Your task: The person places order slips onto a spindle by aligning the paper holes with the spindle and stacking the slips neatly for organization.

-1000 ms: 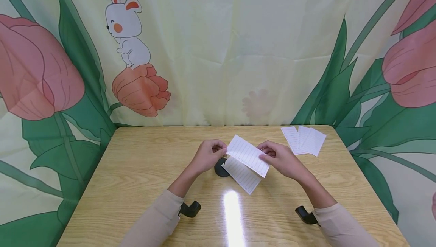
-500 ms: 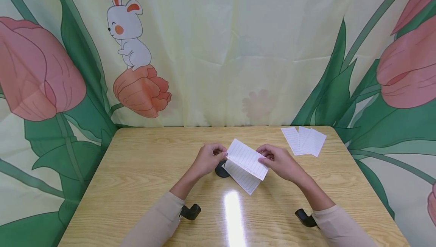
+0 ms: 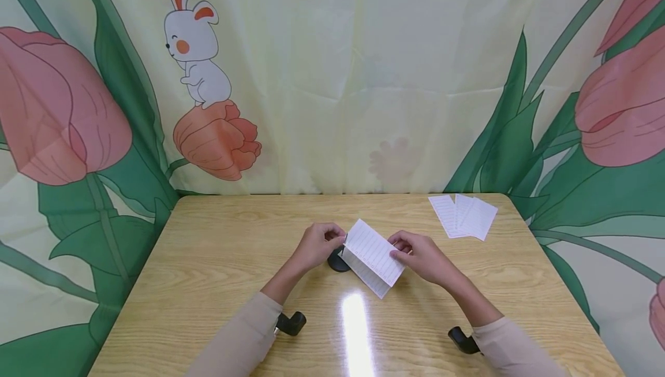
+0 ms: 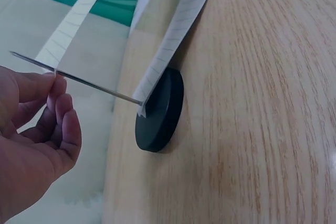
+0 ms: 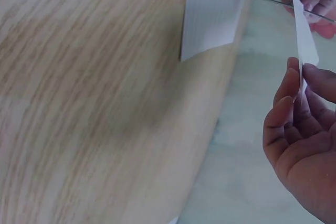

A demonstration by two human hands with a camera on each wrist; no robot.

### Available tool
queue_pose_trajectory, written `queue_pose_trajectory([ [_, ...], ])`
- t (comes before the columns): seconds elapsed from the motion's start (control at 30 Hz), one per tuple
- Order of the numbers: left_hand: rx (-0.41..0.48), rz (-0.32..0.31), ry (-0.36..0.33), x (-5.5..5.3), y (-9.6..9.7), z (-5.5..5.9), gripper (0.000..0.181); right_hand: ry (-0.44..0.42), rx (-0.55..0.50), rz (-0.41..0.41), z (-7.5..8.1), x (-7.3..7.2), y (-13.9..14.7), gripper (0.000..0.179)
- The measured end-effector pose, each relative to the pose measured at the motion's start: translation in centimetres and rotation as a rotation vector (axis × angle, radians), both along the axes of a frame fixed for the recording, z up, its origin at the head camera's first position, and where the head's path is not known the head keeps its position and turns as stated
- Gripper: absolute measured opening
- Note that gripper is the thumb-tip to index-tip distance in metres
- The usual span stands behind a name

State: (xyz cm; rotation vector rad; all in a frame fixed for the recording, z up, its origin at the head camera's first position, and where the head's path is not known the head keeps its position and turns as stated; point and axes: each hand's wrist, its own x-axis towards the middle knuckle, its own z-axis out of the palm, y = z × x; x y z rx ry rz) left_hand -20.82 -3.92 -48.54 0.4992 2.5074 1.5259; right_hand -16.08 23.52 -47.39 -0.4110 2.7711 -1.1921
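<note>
A receipt spike stands on the table with its round black base (image 4: pixel 161 121) and thin metal rod (image 4: pixel 105 88). One lined paper slip (image 4: pixel 170 38) is low on the rod, against the base. Higher up, a second lined slip (image 3: pixel 375 252) has its corner on the rod below the tip. My left hand (image 3: pixel 318 245) pinches this upper slip at that corner, right beside the rod. Its opposite end is pinched between thumb and fingers of my right hand (image 3: pixel 423 257). In the head view the upper slip covers much of the lower one.
Several loose lined slips (image 3: pixel 462 216) lie overlapping at the table's back right. The wooden table (image 3: pixel 234 261) ends at a printed curtain (image 3: pixel 312 77) behind. Black wrist-worn pieces (image 3: pixel 291 324) stick out from both sleeves.
The upper slip has come down closer to the lower slip. My right hand has moved down and slightly left with it; my left hand has lowered a little.
</note>
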Motion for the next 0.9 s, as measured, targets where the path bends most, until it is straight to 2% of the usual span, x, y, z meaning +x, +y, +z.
queue_pose_trajectory([
  [0.5,-0.050,0.015,-0.064,-0.4,0.2,-2.1,0.006,-0.095,0.046,-0.003,-2.9,-0.3,-0.3,0.013],
  [0.9,-0.110,0.028,-0.063,-0.8,0.2,-3.3,0.007,-0.133,0.128,-0.016,-3.8,-0.3,-0.4,0.011],
])
